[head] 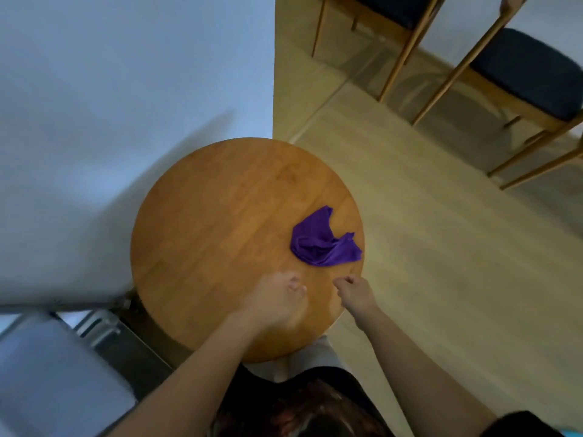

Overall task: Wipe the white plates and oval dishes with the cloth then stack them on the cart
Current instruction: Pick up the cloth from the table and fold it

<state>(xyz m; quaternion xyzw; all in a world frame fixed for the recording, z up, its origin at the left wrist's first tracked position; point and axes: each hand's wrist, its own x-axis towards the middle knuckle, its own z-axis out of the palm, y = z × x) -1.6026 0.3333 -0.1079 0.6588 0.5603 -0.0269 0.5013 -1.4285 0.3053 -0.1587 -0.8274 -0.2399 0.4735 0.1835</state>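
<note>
A crumpled purple cloth (323, 239) lies on the right side of a round wooden table (220, 222). My left hand (274, 298) hovers over the table's near part, fingers loosely curled and holding nothing. Just below the cloth, near the table's right edge, my right hand (355, 291) is also loosely curled and empty. No plates or oval dishes are in view. A grey metal cart (53, 367) shows at the lower left, blurred.
A pale wall (126, 89) stands behind and left of the table. Light wooden floor (441, 247) spreads to the right. Wooden chairs with dark seats (523, 70) stand at the upper right.
</note>
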